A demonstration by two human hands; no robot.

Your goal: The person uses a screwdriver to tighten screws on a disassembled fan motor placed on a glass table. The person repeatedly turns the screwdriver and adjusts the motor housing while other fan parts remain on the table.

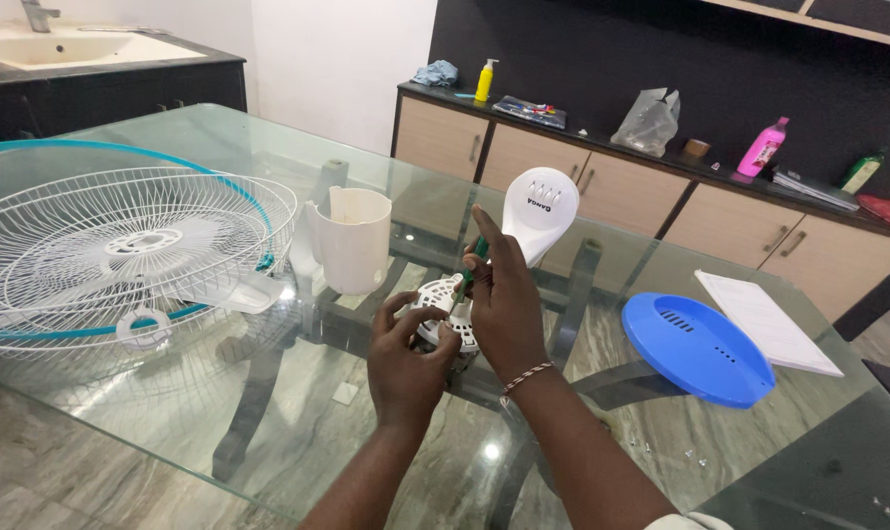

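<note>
My left hand (405, 355) grips a round white fan motor housing (443, 312) that rests on the glass table (268, 432). Above it, my right hand (504, 294) holds a green-handled screwdriver (474, 263) upright, its tip down in the housing. Just behind my right hand stands a white rounded fan neck piece (541, 208). A thread bracelet circles my right wrist.
A white wire fan guard (121, 257) with a teal rim and blades lies at the left. A white plastic cover (352, 239) stands behind the housing. At the right lie a blue round cover (696, 347) and a white paper pad (767, 320). Cabinets with bottles stand at the back.
</note>
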